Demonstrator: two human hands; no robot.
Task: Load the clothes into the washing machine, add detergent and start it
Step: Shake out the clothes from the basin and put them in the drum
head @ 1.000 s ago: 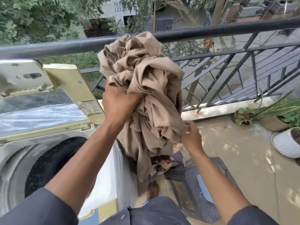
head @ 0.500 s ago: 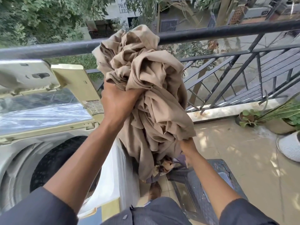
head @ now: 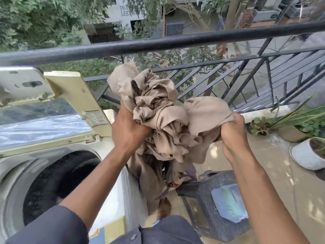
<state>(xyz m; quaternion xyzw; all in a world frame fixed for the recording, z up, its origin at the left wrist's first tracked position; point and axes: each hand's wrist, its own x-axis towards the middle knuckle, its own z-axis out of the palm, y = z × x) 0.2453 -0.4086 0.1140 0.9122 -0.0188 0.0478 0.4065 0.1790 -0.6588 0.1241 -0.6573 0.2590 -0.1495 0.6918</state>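
The washing machine [head: 52,155] fills the lower left, its lid [head: 44,110] swung up and back toward the black railing [head: 158,44] behind it, leaving the dark drum [head: 58,182] open to view. To the right of the washing machine, past its right side and above the floor, hangs a crumpled beige cloth [head: 163,124]; its lower folds trail down beside the machine's right wall, with some darker fabric showing at the bottom end. Further right of the washing machine stands a dark plastic stool [head: 216,208] with a pale blue packet [head: 228,203] lying on its seat. Well to the right of the washing machine, by the foot of the railing, sit a white ribbed plant pot [head: 306,155] and a tan plant pot [head: 290,134] with green leaves.

The left hand [head: 128,131] is clenched around the bunched cloth, just right of the machine's raised lid. The right hand [head: 232,132] pinches an edge of the same cloth, drawing it out sideways, away from the washing machine.
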